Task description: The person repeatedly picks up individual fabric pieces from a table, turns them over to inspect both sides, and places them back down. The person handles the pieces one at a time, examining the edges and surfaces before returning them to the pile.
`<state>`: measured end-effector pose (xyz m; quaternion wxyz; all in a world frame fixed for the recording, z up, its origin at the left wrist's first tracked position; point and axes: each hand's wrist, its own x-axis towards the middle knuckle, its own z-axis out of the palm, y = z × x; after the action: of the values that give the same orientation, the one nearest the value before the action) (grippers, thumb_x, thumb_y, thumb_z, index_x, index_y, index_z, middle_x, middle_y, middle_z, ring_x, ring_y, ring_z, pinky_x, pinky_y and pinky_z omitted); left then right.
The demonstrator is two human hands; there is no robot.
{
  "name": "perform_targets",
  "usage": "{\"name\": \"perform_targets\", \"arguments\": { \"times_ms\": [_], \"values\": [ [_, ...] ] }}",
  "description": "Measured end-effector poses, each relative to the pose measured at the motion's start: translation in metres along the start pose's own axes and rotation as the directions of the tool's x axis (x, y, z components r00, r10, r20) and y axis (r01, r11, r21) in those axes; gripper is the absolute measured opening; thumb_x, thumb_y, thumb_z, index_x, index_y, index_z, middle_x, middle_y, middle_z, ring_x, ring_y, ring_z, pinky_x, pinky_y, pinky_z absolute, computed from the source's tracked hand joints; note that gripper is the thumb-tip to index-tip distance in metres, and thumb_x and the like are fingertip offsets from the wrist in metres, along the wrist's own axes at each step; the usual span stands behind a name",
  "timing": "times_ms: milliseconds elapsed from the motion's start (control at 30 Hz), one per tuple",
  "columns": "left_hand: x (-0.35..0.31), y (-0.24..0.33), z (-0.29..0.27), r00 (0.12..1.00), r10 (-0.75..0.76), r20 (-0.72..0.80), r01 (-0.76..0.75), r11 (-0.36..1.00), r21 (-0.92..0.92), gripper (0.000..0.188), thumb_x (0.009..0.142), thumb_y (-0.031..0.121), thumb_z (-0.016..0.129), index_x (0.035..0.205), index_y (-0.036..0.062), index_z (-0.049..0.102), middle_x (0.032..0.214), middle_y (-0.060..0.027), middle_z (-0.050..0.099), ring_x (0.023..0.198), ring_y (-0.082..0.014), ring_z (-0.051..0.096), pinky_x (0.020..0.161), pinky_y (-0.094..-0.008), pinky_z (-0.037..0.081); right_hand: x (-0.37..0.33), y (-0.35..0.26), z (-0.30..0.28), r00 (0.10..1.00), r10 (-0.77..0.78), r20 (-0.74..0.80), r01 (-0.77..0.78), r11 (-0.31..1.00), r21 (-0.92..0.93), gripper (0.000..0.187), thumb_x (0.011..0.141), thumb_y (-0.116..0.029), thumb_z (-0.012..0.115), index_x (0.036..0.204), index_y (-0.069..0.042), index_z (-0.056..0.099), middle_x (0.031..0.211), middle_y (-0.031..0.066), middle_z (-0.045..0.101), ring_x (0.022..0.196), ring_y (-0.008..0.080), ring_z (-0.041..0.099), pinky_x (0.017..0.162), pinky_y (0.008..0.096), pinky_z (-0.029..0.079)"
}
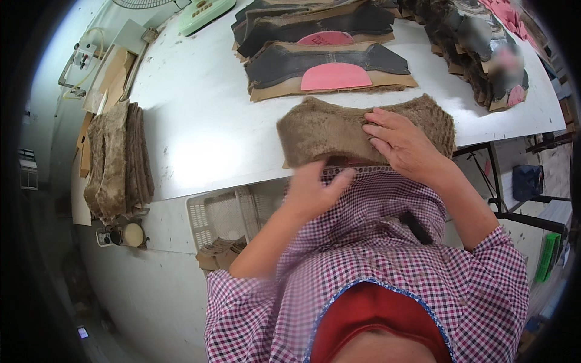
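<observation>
A stack of brown plush fabric pieces [330,130], curved along the far edge, lies at the table's front edge against my body. My right hand [402,142] rests on the top piece, right of its middle, with the fingers stretched out flat. At the stack's near left edge is my left hand [311,190], blurred by motion. Its thumb stands apart from the fingers and nothing shows in it. Beyond the stack lie dark-backed pieces [278,66] with tan edges, and a pink half-round patch [336,77] sits on the nearest one.
More plush pieces [118,160] hang over the table's left end. Furry pieces [463,66] are heaped at the far right of the white table [187,133]. A green tray [206,13] stands at the back. Below the front edge is a white plastic basket [212,219].
</observation>
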<state>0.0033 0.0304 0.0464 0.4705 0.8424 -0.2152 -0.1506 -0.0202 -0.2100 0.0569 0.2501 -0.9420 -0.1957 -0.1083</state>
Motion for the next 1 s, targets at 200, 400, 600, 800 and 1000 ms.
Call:
{"name": "perform_targets", "arguments": {
  "times_ms": [200, 400, 600, 800, 1000],
  "values": [
    [0.023, 0.008, -0.053, 0.912, -0.393, -0.118, 0.125, 0.541, -0.831, 0.036, 0.101, 0.033, 0.051, 0.103, -0.0002, 0.065, 0.094, -0.0059, 0.065, 0.088, -0.0122, 0.057, 0.079, -0.0276, 0.046, -0.005, -0.008, -0.005, 0.994, 0.063, 0.095, -0.075, 0.988, 0.132, 0.029, 0.091, -0.018, 0.063, 0.118, -0.007, 0.066, 0.135, 0.0148, 0.054, 0.135, 0.0308, 0.041, 0.115, 0.0442, 0.027],
    [0.04, -0.028, -0.072, 0.935, -0.322, -0.149, 0.28, 0.927, -0.249, 0.016, 0.089, 0.015, 0.07, 0.093, 0.0001, 0.067, 0.08, 0.0, 0.064, 0.074, -0.0055, 0.055, 0.068, -0.0196, 0.044, -0.006, -0.012, -0.001, 0.986, 0.109, 0.128, -0.128, 0.981, 0.147, 0.029, 0.092, -0.02, 0.063, 0.118, -0.007, 0.066, 0.138, 0.0147, 0.051, 0.137, 0.031, 0.038, 0.117, 0.0446, 0.024],
    [0.043, -0.038, -0.063, 0.94, 0.029, -0.339, 0.094, 0.935, 0.341, 0.011, 0.087, 0.007, 0.067, 0.095, 0.0002, 0.066, 0.078, -0.0068, 0.064, 0.071, -0.0136, 0.058, 0.069, -0.0264, 0.048, -0.003, -0.02, 0.001, 0.987, 0.119, 0.108, -0.133, 0.982, 0.137, 0.028, 0.091, -0.021, 0.065, 0.115, -0.006, 0.067, 0.137, 0.0148, 0.052, 0.136, 0.0312, 0.039, 0.116, 0.0456, 0.025],
    [0.045, -0.039, -0.065, 0.957, -0.028, -0.288, 0.11, 0.956, 0.273, 0.011, 0.085, 0.011, 0.067, 0.093, 0.0031, 0.065, 0.08, -0.0086, 0.062, 0.078, -0.0227, 0.058, 0.073, -0.0351, 0.048, -0.003, -0.025, -0.001, 0.988, 0.111, 0.107, -0.12, 0.989, 0.085, 0.032, 0.09, -0.021, 0.066, 0.117, -0.004, 0.064, 0.136, 0.0163, 0.052, 0.135, 0.0314, 0.041, 0.115, 0.0461, 0.027],
    [0.042, -0.027, -0.057, 0.953, 0.048, -0.299, 0.056, 0.943, 0.329, 0.011, 0.085, 0.011, 0.069, 0.092, 0.004, 0.065, 0.082, -0.009, 0.061, 0.081, -0.0255, 0.058, 0.074, -0.0374, 0.048, 0.011, -0.044, 0.024, 0.992, 0.051, 0.114, -0.031, 0.985, -0.169, 0.055, 0.096, -0.038, 0.051, 0.133, 0.003, 0.05, 0.143, 0.0182, 0.046, 0.138, 0.0297, 0.037, 0.117, 0.0489, 0.018]
  ]
}}
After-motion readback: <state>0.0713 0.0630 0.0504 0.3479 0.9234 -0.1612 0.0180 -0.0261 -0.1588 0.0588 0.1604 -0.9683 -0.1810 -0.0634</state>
